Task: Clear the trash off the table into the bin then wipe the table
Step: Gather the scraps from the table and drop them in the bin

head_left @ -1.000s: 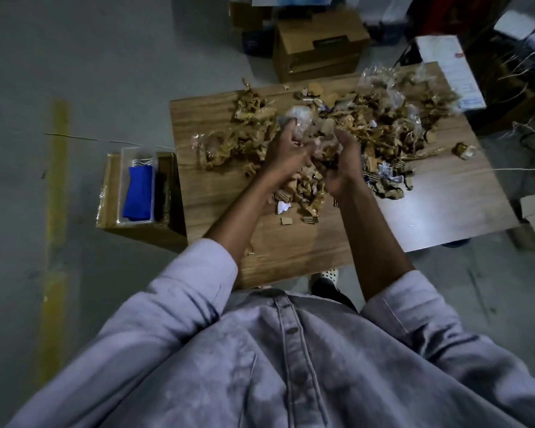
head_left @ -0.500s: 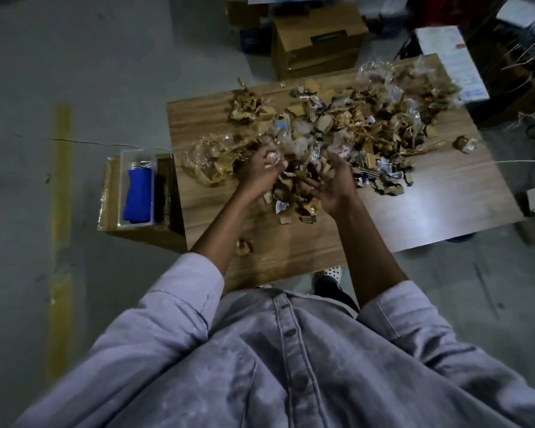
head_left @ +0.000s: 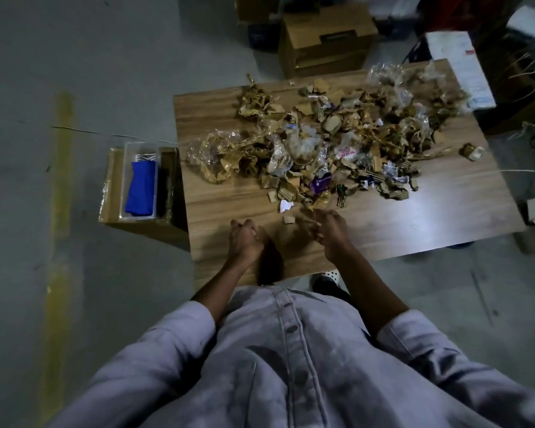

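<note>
Down on the floor, a cardboard box (head_left: 142, 225) sits against the surface (head_left: 414, 217), with a clear tray (head_left: 125, 168) inside holding a blue cloth (head_left: 140, 189). Trash (head_left: 322, 143) is heaped across the surface's far half. The left hand (head_left: 244, 239) is curled and the right hand (head_left: 329, 231) is blurred with fingers half-bent. I can't tell if either holds anything. The wrapper print is unreadable.

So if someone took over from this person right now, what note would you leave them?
Left hand: fingers curled, low over the table; whether they hold a scrap is unclear.
Right hand: fingers bent at the nearest scraps, blurred.
Trash pile covers the table's far half.
Blue cloth lies in a clear tray in the cardboard box on the floor, left.
Done: nothing visibly cleared. Left: bin the trash, wipe.
</note>
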